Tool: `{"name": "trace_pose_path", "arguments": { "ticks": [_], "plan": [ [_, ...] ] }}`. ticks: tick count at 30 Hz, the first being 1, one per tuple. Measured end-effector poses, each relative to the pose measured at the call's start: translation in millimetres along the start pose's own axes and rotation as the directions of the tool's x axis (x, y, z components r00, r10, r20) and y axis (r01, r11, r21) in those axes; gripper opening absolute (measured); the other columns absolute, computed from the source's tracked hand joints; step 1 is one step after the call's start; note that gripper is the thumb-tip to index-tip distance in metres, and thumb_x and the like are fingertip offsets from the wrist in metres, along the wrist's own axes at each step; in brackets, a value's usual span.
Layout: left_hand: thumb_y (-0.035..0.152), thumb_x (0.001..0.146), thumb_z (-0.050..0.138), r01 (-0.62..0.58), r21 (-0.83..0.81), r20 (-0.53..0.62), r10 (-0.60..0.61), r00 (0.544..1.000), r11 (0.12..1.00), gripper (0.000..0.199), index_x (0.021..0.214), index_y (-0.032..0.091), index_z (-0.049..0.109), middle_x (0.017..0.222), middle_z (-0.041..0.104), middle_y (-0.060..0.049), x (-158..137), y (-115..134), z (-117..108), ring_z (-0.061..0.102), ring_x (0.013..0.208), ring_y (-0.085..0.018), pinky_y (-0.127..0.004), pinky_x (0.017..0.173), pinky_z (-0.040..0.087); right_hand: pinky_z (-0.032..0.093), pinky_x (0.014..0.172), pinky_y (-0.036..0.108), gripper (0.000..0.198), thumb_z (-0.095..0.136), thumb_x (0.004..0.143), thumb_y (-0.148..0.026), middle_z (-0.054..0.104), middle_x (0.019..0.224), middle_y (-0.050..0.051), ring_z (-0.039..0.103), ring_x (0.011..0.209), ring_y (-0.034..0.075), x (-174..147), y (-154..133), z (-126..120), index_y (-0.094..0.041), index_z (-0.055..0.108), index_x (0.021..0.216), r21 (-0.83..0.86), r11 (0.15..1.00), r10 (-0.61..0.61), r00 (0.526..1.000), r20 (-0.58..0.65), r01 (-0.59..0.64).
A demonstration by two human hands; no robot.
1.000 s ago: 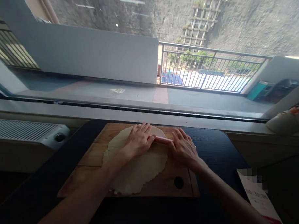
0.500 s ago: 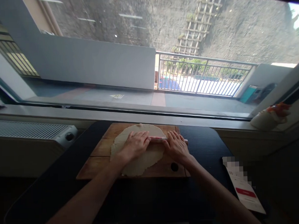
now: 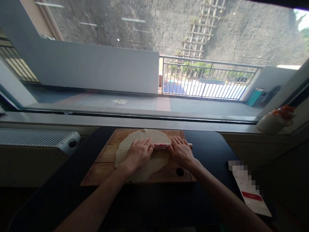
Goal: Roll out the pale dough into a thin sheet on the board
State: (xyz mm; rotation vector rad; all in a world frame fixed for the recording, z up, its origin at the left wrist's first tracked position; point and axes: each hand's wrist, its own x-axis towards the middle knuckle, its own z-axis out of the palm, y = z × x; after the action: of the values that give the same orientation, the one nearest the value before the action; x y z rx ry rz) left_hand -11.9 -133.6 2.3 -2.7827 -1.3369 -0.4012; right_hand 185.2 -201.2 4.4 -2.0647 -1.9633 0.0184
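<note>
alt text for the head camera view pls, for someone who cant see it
Two bare hands, left hand and right hand, press flat on a red rolling pin across a thin sheet of dough on a wooden board. The board sits on a dark table under a wide window.

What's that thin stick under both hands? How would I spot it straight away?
Start at the dark table below the big window, then find the wooden board with pale flattened dough. Across the dough lies the rolling pin, pressed under the left hand and right hand. It is the only slim pink rod there.
</note>
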Motion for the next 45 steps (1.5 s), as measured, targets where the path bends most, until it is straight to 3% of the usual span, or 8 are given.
{"name": "trace_pose_path", "arguments": {
  "ticks": [5,13,19,22,27,37,41,45],
  "plan": [
    [0.038,0.093,0.028,-0.135,0.020,-0.039,0.136,0.990,0.991,0.050,0.138,0.019,0.037,0.145,0.037,-0.006,-69.6,3.2,0.1,0.032,0.133,-0.021,-0.042,0.112,0.019,0.021,0.110,0.037,0.052,0.025,0.095,-0.041,0.032,0.147,0.008,0.022,0.137,0.020,-68.2,9.1,-1.6,-0.016,0.032,0.141,0.014,0.981,-0.193,0.981,-0.011,0.193],
    [0.035,0.092,0.028,0.098,0.004,-0.039,-0.097,0.994,0.995,0.044,0.124,0.016,0.053,0.126,0.058,-0.011,15.4,0.0,6.2,0.049,0.119,-0.026,-0.053,0.104,0.028,0.022,0.108,0.044,0.053,0.023,0.095,-0.044,0.037,0.144,0.012,0.025,0.136,0.025,30.2,1.4,10.1,-0.013,0.043,0.133,-0.012,0.998,0.065,0.997,0.037,-0.065],
    [0.034,0.091,0.035,-0.052,-0.025,-0.145,0.047,0.988,0.998,0.046,0.135,0.020,0.040,0.135,0.050,-0.007,-78.6,16.1,9.8,0.044,0.124,-0.022,-0.044,0.109,0.023,0.019,0.110,0.039,0.051,0.030,0.095,-0.036,0.029,0.148,0.007,0.019,0.138,0.022,-60.1,16.7,7.5,-0.017,0.029,0.142,-0.035,0.975,-0.221,0.974,-0.050,0.220],
    [0.037,0.091,0.034,0.032,-0.041,-0.174,-0.039,0.984,0.999,0.051,0.139,0.019,0.034,0.144,0.039,-0.007,-102.0,9.5,18.8,0.030,0.134,-0.024,-0.046,0.111,0.018,0.019,0.110,0.039,0.049,0.035,0.093,-0.029,0.032,0.147,0.008,0.023,0.136,0.023,-70.9,20.7,0.5,-0.017,0.032,0.141,-0.051,0.962,-0.271,0.962,-0.044,0.269],
    [0.043,0.093,0.021,0.341,-0.062,-0.096,-0.346,0.933,0.938,0.057,0.141,0.014,0.030,0.145,0.036,-0.011,-81.6,-32.2,30.8,0.026,0.136,-0.026,-0.050,0.109,0.020,0.030,0.100,0.035,0.041,0.043,0.089,-0.018,0.054,0.128,0.008,0.044,0.119,0.021,-25.9,19.2,-9.6,-0.020,0.046,0.130,-0.003,0.956,-0.292,0.956,-0.006,0.292],
    [0.050,0.088,0.031,0.091,0.004,0.071,-0.091,0.993,0.996,0.066,0.144,0.016,0.022,0.150,0.024,-0.005,-82.8,-87.1,26.1,0.018,0.139,-0.024,-0.046,0.113,0.011,0.032,0.084,0.029,0.024,0.045,0.089,-0.018,0.061,0.102,0.004,0.049,0.100,0.019,-22.8,10.2,-9.1,-0.024,0.056,0.110,0.116,0.956,-0.276,0.961,0.039,0.270],
    [0.038,0.085,0.033,0.041,-0.231,0.125,-0.012,0.992,0.972,0.052,0.134,0.022,0.045,0.140,0.045,-0.001,-59.6,-124.4,1.2,0.039,0.129,-0.020,-0.033,0.110,0.026,0.034,0.074,0.026,0.024,0.052,0.084,-0.024,0.056,0.100,0.005,0.049,0.092,0.017,-12.5,17.4,-6.5,-0.024,0.057,0.107,0.197,0.954,-0.251,0.960,0.123,0.224],
    [0.042,0.079,0.037,0.340,-0.272,0.150,-0.309,0.939,0.900,0.046,0.111,0.020,0.062,0.117,0.063,-0.005,-5.7,-136.5,-19.1,0.056,0.109,-0.022,-0.028,0.093,0.042,0.034,0.063,0.024,0.017,0.064,0.071,-0.027,0.055,0.083,0.002,0.048,0.074,0.014,18.3,33.3,-2.0,-0.018,0.062,0.086,0.422,0.906,-0.127,0.967,0.220,0.022]
  ]
}}
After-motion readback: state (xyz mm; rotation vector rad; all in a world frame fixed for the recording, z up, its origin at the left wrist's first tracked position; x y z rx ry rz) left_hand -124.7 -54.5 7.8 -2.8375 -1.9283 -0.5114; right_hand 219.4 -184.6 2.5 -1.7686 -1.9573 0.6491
